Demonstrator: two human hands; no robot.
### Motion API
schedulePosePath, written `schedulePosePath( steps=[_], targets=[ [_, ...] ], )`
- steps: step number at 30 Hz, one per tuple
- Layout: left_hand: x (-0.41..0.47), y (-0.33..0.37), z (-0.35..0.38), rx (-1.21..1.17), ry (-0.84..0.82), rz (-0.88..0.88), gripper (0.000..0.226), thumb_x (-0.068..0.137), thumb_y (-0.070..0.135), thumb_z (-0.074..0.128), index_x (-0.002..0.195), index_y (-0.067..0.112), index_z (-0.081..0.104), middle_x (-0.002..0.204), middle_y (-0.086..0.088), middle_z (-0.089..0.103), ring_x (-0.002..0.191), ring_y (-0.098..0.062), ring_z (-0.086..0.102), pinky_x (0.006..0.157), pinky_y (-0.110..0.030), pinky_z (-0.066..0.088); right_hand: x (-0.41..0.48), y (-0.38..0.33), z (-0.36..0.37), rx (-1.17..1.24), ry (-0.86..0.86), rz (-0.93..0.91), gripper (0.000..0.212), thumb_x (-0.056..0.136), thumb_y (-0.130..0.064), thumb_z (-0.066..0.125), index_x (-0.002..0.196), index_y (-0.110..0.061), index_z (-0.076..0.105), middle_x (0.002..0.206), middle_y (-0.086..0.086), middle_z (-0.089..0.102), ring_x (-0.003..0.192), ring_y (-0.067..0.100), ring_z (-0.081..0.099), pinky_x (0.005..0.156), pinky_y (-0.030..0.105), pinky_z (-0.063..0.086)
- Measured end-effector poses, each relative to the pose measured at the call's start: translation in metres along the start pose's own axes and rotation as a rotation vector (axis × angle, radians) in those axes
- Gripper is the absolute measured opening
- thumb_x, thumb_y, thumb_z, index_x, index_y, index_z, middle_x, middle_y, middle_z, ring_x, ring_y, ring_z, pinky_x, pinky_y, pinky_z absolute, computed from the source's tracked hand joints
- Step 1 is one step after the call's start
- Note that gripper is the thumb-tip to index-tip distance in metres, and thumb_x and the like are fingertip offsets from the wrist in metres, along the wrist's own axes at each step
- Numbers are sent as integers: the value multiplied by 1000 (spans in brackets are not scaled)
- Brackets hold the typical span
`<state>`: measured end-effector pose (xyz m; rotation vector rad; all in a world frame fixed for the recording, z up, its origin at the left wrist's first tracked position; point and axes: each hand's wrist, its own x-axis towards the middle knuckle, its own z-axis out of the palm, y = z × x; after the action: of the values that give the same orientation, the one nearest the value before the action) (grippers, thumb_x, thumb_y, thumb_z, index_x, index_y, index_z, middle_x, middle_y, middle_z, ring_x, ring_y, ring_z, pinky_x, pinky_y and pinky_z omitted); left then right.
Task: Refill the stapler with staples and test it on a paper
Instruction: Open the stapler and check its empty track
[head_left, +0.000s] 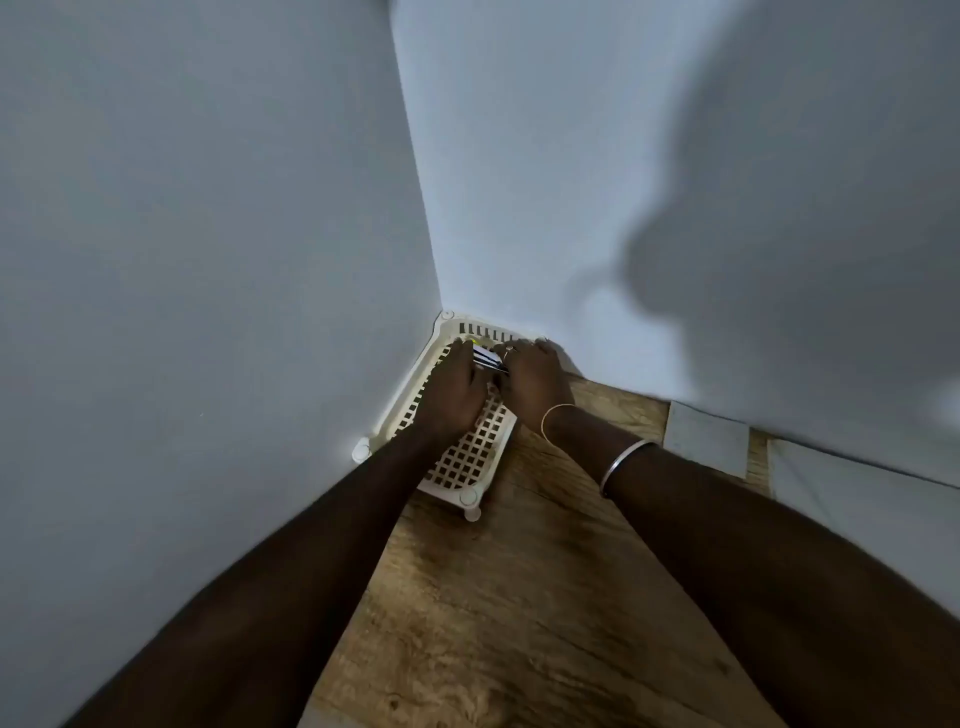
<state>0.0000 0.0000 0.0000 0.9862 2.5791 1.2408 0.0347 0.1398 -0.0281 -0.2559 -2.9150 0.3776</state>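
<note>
Both my hands reach into a cream plastic lattice tray (470, 460) that stands in the corner of a wooden table. Between them lies a small dark and white object with a yellow spot (488, 357), probably the stapler or a staple box; it is too small and too covered to name surely. My left hand (454, 392) rests palm down on its left side. My right hand (535, 379) covers its right side, fingers curled onto it. Whether either hand truly grips it is hidden.
Grey walls meet in the corner right behind the tray and close it in on the left and back. The wooden table (519, 613) stretches toward me. White paper sheets (706, 439) lie along the right wall. Bangles sit on my right wrist.
</note>
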Motion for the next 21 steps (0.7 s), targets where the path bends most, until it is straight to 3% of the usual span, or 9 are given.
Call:
schedulePosePath(
  steps=[8,11,14,21],
  targets=[
    [5,-9,0,-55,-21,-275,50,83,0,41,125,19,61,114,-3,70,97,-15,62,84,-25,44,4,-4,9,-83,-10,69,33,83,-12,60,113,-23,66,111,0,70,114,20,62,117,43,18],
    [11,-7,2,-81,5,-338,45,88,0,40,121,18,65,111,-3,72,96,-17,66,82,-27,49,7,-3,9,-74,27,80,36,81,-9,62,114,-22,66,111,0,71,112,20,63,117,43,19],
    [16,-3,0,-140,60,-413,34,91,5,45,111,17,69,106,-3,74,96,-19,68,89,-37,54,10,-3,10,-50,35,94,38,81,-8,63,116,-20,65,117,2,69,114,21,62,118,42,17],
    [-2,12,-6,-275,136,-405,37,81,5,50,105,26,70,98,9,74,96,-13,69,87,-33,55,-17,1,6,215,283,118,13,85,-8,65,94,-16,71,84,4,73,88,26,68,110,43,32]
  ],
)
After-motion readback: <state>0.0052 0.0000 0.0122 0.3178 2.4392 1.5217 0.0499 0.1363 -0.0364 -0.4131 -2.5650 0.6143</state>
